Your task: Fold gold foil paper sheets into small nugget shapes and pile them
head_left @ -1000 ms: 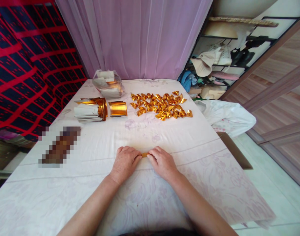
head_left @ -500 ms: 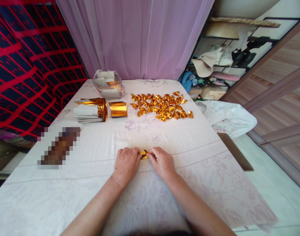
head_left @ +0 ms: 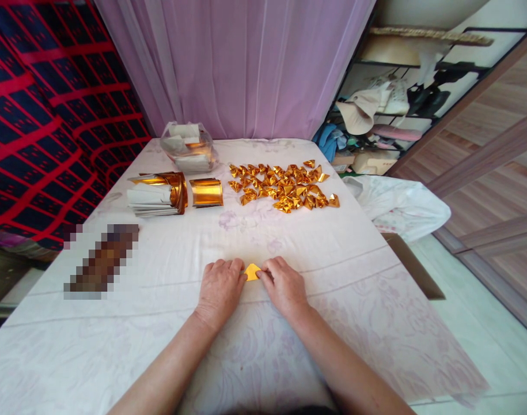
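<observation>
My left hand and my right hand rest knuckles-up on the white flowered tablecloth, close together. Between their fingertips they pinch a small piece of gold foil paper, folded to a point that sticks up. Farther back lies a spread heap of several folded gold pieces. To the left of that heap sit a curled gold sheet and a stack of gold and white sheets.
A clear plastic bag of paper stands at the far edge before a purple curtain. A blurred oblong object lies on the left. A white bundle sits off the right edge, shelves behind it.
The gold piece between my fingertips was a thin flat strip; now it shows as a raised triangular fold. Both hands stayed in place, only the fingers worked.
</observation>
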`<state>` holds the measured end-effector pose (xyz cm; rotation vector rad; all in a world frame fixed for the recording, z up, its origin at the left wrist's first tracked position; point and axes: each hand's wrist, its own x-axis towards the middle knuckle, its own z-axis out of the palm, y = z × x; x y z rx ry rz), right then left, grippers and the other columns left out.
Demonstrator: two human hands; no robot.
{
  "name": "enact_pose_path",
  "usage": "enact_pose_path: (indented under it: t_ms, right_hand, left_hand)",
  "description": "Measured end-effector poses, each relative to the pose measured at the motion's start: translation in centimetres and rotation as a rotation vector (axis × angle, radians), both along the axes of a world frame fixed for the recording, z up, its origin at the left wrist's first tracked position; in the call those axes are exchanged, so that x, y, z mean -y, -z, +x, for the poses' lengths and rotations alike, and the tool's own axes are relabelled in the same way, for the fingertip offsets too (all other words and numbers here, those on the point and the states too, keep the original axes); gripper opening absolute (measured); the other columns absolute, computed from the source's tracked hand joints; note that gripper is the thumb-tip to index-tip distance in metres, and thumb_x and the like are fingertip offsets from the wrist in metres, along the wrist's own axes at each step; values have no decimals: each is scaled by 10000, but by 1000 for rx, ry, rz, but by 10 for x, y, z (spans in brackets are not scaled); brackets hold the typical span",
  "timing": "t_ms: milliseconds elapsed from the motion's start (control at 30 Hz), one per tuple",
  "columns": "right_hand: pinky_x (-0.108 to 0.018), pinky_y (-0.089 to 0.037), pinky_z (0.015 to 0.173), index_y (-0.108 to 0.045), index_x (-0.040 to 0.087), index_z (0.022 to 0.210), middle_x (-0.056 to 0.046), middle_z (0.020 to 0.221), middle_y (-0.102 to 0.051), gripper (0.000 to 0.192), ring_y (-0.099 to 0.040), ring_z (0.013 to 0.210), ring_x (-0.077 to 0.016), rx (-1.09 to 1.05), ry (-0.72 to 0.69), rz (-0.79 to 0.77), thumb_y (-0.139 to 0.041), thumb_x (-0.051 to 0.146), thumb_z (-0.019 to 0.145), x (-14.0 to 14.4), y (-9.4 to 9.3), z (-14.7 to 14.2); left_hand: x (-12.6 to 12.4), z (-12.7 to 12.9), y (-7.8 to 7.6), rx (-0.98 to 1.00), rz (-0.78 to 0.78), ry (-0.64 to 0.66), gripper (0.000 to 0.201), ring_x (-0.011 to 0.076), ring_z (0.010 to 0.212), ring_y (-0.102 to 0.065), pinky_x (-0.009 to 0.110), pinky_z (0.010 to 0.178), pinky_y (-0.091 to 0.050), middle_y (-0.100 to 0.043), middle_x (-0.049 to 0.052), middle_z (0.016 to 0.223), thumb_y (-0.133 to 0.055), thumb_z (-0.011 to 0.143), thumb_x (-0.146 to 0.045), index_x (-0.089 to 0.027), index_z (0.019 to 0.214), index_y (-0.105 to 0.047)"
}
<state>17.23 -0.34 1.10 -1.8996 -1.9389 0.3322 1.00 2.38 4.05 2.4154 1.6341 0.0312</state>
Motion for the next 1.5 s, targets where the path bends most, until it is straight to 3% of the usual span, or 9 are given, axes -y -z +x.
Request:
enact_pose_path:
  t_ms: [300, 433, 667, 1100, 1367, 1500]
  right_hand:
    - [-232, -413, 672, -644, 225, 892, -8, 901, -625, 104, -612, 779, -136, 28, -84, -36, -547, 197, 917, -2, 0, 11]
    - [-224, -420, 685, -656, 235, 941, -16, 920, -634, 162, -610, 817, -138, 66, -82, 6, -500, 191, 940, 3, 1, 10]
    - [-257, -449, 765, -637, 286, 1209, -61, 1087, -629, 353, -590, 935, -182, 201, -187, 19, -485, 149, 921, 11, -2, 9]
    - [-266, -442, 753, -652, 324, 1197, -41, 1050, -638, 354, -567, 905, -186, 336, -362, -43, -530, 158, 910, 7, -15, 36]
    - [-267, -465, 800, -691, 280, 1094, -48, 1057, -661, 322, -602, 930, -176, 182, -361, 51, -514, 123, 875, 16, -11, 54]
    - [-237, -459, 773, -658, 222, 981, -26, 918, -678, 229, -633, 847, -143, -60, -222, 114, -468, 142, 883, 6, -13, 40]
  left_hand:
    - [-4, -9, 13, 177, 38, 65, 252, 223, 958, -550, 370, 837, -379, -635, 33, 976, -548, 933, -295, -375, 1124, -691]
    - [-3, -9, 12, 157, 42, 81, 267, 223, 939, -540, 369, 821, -377, -626, 38, 965, -528, 945, -310, -389, 1147, -684]
    - [-2, -6, 7, 107, 38, 84, 294, 236, 949, -528, 382, 834, -372, -622, 57, 982, -481, 960, -319, -361, 1184, -666]
    - [-1, -5, 5, 33, 71, 123, 314, 244, 937, -528, 394, 839, -341, -608, 60, 990, -483, 951, -293, -392, 1203, -643]
    - [-4, -5, 3, 61, 39, 100, 304, 244, 946, -529, 393, 833, -337, -615, 60, 979, -475, 959, -321, -385, 1192, -659]
    - [-3, -4, 2, 61, 39, 95, 305, 247, 951, -529, 396, 841, -336, -614, 59, 981, -468, 961, -326, -387, 1195, -655]
